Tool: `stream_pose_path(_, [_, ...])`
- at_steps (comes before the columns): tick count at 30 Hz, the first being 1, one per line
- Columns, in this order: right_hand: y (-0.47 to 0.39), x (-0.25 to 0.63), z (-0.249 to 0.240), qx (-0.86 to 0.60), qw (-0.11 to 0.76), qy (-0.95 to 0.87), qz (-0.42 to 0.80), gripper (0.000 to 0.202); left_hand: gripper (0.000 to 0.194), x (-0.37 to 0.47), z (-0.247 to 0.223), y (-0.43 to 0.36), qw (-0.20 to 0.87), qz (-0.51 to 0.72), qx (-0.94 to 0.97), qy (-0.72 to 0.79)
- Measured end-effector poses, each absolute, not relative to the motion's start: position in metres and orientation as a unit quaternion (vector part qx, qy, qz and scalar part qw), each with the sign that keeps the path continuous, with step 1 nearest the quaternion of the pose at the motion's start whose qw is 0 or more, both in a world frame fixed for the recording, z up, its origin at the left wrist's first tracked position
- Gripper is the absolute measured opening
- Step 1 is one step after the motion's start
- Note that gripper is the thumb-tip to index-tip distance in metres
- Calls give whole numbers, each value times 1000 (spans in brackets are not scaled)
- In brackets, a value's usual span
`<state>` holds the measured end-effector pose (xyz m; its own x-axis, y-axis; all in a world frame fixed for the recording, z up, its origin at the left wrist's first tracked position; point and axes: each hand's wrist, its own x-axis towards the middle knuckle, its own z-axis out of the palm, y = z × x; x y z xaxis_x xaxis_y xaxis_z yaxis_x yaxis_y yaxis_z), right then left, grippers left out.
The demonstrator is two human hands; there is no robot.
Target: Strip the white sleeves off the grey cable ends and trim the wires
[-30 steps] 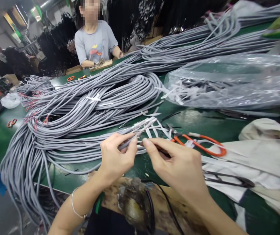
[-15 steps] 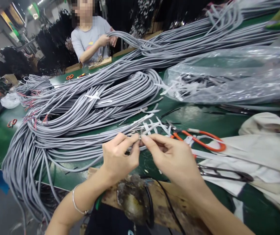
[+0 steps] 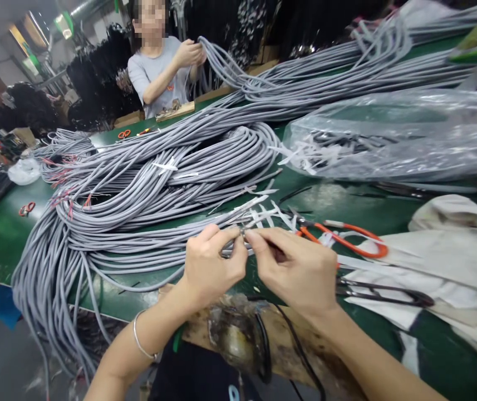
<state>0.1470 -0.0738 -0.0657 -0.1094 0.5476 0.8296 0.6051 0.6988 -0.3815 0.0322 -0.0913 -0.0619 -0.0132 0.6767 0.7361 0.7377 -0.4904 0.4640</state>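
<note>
My left hand (image 3: 215, 259) and my right hand (image 3: 294, 267) meet fingertip to fingertip above the table's front edge. Both pinch a tiny pale piece (image 3: 241, 228), which looks like the end of a grey cable; the fingers cover most of it. Just behind the fingertips lie more grey cable ends and white tie strips (image 3: 268, 214). Orange-handled cutters (image 3: 353, 236) rest to the right of my right hand. A large bundle of grey cables (image 3: 171, 195) spreads over the table on the left, some with red wires bared.
Below my hands a dark, worn metal device (image 3: 236, 337) sits on a wooden board (image 3: 305, 340). Dark snips (image 3: 388, 292) lie on white cloth (image 3: 451, 250) at right. Behind is a clear plastic bag (image 3: 430, 128). Across the green table (image 3: 330, 195), a co-worker (image 3: 158, 67) holds looped cables.
The whole view has shifted slightly, so things sit a little farther right. My hands keep the same pinch. The co-worker's hands have risen with the looped cables.
</note>
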Motion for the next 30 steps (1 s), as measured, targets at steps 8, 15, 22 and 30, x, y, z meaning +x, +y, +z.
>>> stream_pose_path(8, [-80, 148, -54, -379, 562, -733, -58, 25, 16, 10, -60, -80, -142, -504, -617, -588])
stream_pose_path(15, [-74, 147, -62, -386, 542, -747, 3, 27, 27, 16, -53, -86, -369, -564, -523, -522])
stream_pose_path(22, [-76, 145, -63, -403, 535, -742, 29, 28, 23, 17, -58, -88, -305, -548, -564, -537])
stream_pose_path(30, [-76, 148, -65, -420, 528, -720, 161, 29, 19, 24, -57, -95, -133, -505, -678, -517])
